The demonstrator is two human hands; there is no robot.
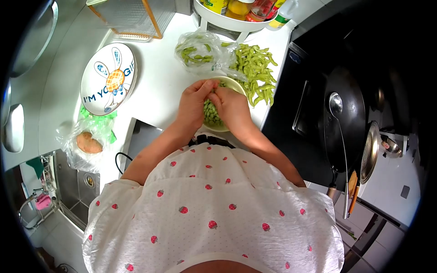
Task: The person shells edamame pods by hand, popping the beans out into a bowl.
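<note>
My left hand (193,102) and my right hand (231,107) meet over a pale yellow-green bowl (237,85). Both have their fingers closed, thumbs and fingertips pressed together at the bowl's far side. Whatever is between the fingertips is hidden. Shelled green soybeans (211,114) lie in the bowl, partly covered by my hands. Beyond it, to the right, a loose pile of green soybean pods (255,66) spreads over the white counter. A clear plastic bag (199,50) holding more pods sits just past my hands and touches the pile.
To the left are a rabbit-patterned plate (98,84) and a bagged brown tuber (88,143), beside a sink (73,182). A round rack of bottles (236,20) stands at the back. On the right, a black stove holds a wok (343,132) with a ladle (336,103).
</note>
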